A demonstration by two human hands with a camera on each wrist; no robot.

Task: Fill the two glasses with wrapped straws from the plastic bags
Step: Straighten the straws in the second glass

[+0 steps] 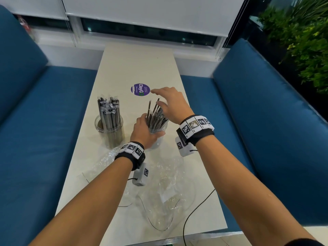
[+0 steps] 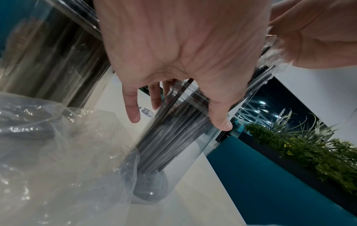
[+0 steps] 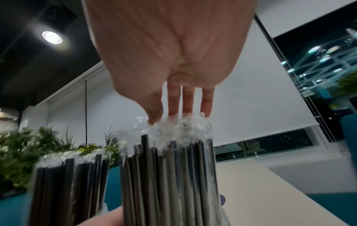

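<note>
Crumpled empty plastic bags [image 1: 159,178] lie nearest on the table [image 1: 134,63], at 6 o'clock. Beyond them the left hand [image 1: 143,131] curls round the near glass [image 1: 157,137], apparently steadying it, while the right hand [image 1: 170,102], fingers [image 3: 188,100] straight and relaxed, pats the straws [image 1: 156,114] level. These fan toward 1 o'clock. At 10 o'clock the far glass [image 1: 109,128] holds its wrapped straws [image 1: 108,110] upright.

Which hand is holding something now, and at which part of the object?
The left hand grips the right glass around its upper part, near the rim. The right hand holds nothing; its straight fingers hover at the wrapped straws' tops.
</note>
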